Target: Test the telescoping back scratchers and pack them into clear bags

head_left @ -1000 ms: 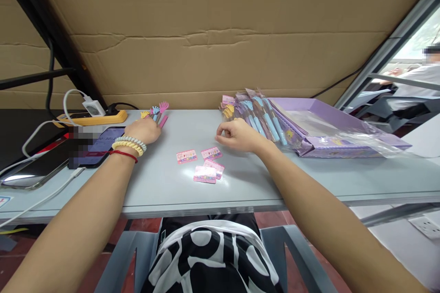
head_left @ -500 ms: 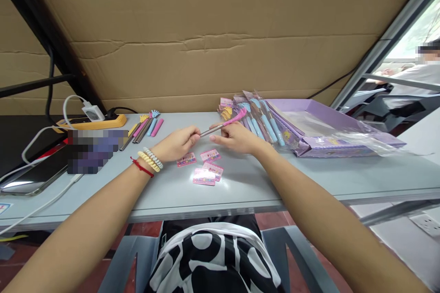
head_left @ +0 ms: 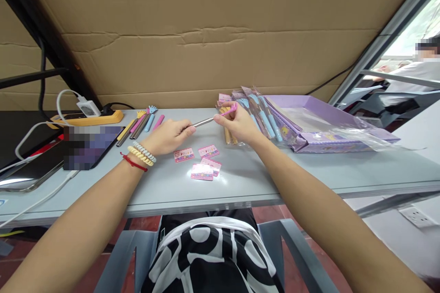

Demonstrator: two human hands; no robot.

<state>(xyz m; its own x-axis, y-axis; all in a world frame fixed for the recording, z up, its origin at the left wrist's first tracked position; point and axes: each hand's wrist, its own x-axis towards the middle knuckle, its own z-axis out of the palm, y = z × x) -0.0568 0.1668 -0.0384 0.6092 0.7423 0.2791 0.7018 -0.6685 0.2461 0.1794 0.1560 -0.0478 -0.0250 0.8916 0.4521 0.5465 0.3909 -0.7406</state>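
Together, the left hand [head_left: 167, 137] and right hand [head_left: 240, 124] grip a pink-topped metal stick [head_left: 204, 122] at its ends. Pink cards [head_left: 202, 172] lie at six o'clock from it, loose sticks [head_left: 137, 124] and a phone [head_left: 110, 141] around nine. At three, wrapped sticks [head_left: 271, 122] stand in the way between right hand and purple box [head_left: 338, 141].

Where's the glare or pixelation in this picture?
Head view: glare washes out part of the front card and whitens the desk beside it. Head view: a bright streak marks the black phone; blocky pixels cover part of the other phone.
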